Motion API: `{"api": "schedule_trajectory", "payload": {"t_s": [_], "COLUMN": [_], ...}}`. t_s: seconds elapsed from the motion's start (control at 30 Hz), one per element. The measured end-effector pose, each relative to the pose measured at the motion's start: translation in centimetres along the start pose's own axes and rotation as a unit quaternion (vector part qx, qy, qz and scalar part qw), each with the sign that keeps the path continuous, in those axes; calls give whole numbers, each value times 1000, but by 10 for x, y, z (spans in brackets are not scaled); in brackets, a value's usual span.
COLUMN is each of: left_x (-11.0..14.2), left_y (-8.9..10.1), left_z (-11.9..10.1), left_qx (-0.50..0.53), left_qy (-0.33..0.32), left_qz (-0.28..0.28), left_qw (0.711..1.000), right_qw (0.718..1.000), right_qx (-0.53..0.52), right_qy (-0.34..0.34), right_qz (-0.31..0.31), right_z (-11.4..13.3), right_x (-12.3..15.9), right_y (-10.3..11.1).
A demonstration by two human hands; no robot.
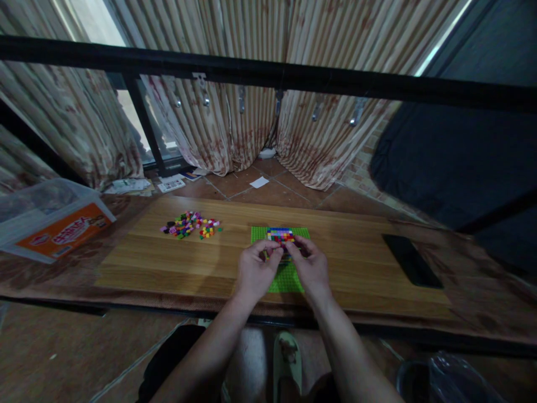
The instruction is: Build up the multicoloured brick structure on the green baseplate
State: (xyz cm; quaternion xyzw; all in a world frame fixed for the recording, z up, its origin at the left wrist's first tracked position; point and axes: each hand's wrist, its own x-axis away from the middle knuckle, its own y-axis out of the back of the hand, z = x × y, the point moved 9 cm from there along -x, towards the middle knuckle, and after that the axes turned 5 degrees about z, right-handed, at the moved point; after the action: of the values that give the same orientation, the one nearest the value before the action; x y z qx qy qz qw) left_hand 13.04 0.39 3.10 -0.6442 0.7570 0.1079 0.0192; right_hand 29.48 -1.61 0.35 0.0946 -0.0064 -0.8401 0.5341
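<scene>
A green studded baseplate (287,278) lies on the wooden board, with rows of coloured toy bricks (280,232) built up on its far half. Over the near side of these rows, my left hand (259,266) and my right hand (309,263) meet from both sides. Thumbs and forefingers are bent together in a pinch on each hand. Whatever sits between the fingertips is too small and too covered to name. Part of the brick rows is hidden behind the fingers. Left of the baseplate lies a loose pile of small coloured bricks (188,225).
The wooden board (168,268) rests on a cloth-covered table. A black phone (411,260) lies at its right end. Beyond its left end stands a clear plastic box (59,218) with an orange label. A black metal bar (251,70) with hanging clips crosses in front of the curtains.
</scene>
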Motion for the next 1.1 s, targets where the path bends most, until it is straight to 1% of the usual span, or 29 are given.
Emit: {"api": "schedule_trajectory", "payload": {"t_s": [0.03,0.07,0.13,0.17,0.2,0.23,0.3,0.37,0.43,0.57,0.63,0.77,0.83,0.9,0.97,1.03,1.1], "left_x": [-1,-2,-2,-2,-2,-2,-2,-2,-1,1,2,3,3,3,4,5,6], "left_y": [3,5,3,2,2,1,0,-2,-3,-5,-5,-5,-2,5,8,4,-1], "left_z": [6,13,20,21,19,17,13,8,3,-6,-9,-9,0,13,21,23,20], "left_qx": [96,193,359,418,460,490,520,526,523,518,512,500,463,407,371,376,396], "left_qy": [38,78,146,167,178,184,182,172,158,138,132,123,130,149,168,182,192], "left_qz": [-4,-7,2,10,18,27,43,62,77,98,104,108,84,44,29,56,95], "left_qw": [995,978,922,893,870,852,833,830,834,839,843,850,873,900,913,907,893], "right_qw": [1000,998,991,985,980,975,966,956,945,923,919,926,932,940,947,953,957], "right_qx": [14,35,85,102,110,115,123,144,181,256,269,245,225,199,166,132,107], "right_qy": [4,17,72,112,152,186,229,248,259,275,276,277,276,272,270,270,268], "right_qz": [-19,-40,-75,-78,-66,-44,10,58,80,81,85,81,69,54,44,36,36], "right_z": [3,9,29,41,53,64,77,84,86,86,84,83,84,85,86,86,85], "right_x": [1,3,9,13,18,23,31,38,43,46,46,46,45,44,42,41,40], "right_y": [4,9,14,13,9,2,-13,-29,-41,-53,-57,-55,-50,-44,-39,-35,-33]}}
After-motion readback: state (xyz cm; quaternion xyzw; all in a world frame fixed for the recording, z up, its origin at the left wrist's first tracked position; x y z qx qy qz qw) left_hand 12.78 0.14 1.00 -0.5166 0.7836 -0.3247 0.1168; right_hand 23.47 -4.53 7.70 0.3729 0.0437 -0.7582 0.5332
